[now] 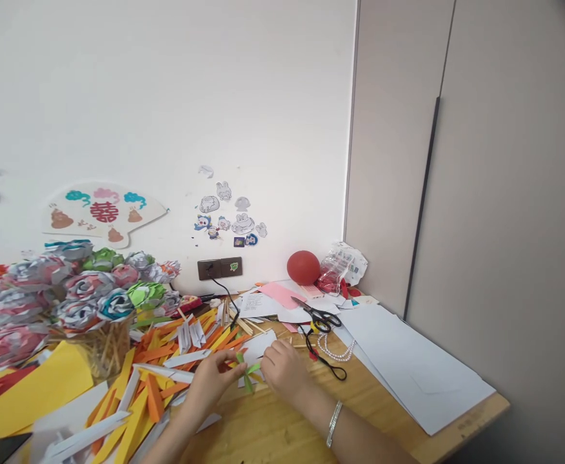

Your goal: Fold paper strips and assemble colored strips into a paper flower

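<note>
A small piece of folded green paper (248, 380) spans the gap between my hands over the front of the wooden table. Its near end is pinched between the thumb and fingers of my left hand (215, 380). My right hand (285, 370) is closed at the other side of the paper, its fingertips partly hidden behind the knuckles. Beneath and beyond the hands lies a white paper sheet (259, 345). Left of my left hand spreads a heap of folded orange, yellow and white paper strips (154, 393).
Paper flowers (82, 290) on sticks stand at the left in a clear container (106, 351). Black scissors (318, 316), a bead string (338, 354) and a red balloon (304, 267) are beyond my right hand. White sheets (408, 354) cover the table's right side beside a cabinet.
</note>
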Demonstrator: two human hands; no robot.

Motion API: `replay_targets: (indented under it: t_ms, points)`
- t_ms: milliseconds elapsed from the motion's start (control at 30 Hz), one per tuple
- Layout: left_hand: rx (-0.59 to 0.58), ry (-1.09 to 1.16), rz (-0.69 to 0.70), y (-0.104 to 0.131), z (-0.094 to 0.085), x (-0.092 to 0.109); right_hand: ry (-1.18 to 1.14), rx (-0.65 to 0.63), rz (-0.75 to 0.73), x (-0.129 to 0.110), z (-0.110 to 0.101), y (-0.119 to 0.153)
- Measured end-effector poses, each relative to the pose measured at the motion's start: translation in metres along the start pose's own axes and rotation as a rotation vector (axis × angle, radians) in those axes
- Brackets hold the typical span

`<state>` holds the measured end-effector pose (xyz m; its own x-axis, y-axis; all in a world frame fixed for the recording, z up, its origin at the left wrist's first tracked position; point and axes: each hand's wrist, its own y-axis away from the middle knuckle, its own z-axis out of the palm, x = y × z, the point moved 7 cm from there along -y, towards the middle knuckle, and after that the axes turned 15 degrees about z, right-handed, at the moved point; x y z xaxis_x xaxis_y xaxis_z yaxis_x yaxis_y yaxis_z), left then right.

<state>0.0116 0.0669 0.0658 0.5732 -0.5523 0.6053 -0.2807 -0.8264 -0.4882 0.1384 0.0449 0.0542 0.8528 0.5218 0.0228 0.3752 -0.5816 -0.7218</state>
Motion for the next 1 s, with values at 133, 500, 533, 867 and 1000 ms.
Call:
replay_targets:
  t_ms: [133, 500, 533, 867, 1000]
  points:
    - [0.046, -0.085, 0.184, 0.004, 0.0, 0.009, -0.159, -0.084, 0.08, 0.0, 0.007, 0.002]
    - [0.023, -0.174, 0.338, 0.009, 0.009, 0.012, -0.859, -0.208, 0.493, 0.018, 0.014, -0.001]
    - [0.024, -0.113, 0.288, 0.008, 0.01, 0.008, -0.869, -0.21, 0.525, 0.02, 0.017, -0.001]
    - [0.151, -0.012, 0.166, 0.005, 0.013, -0.005, -0.957, -0.226, 0.707, 0.03, 0.033, 0.004]
    - [0.16, -0.309, 0.343, 0.011, 0.008, 0.015, -0.878, -0.179, 0.667, 0.027, 0.026, 0.003]
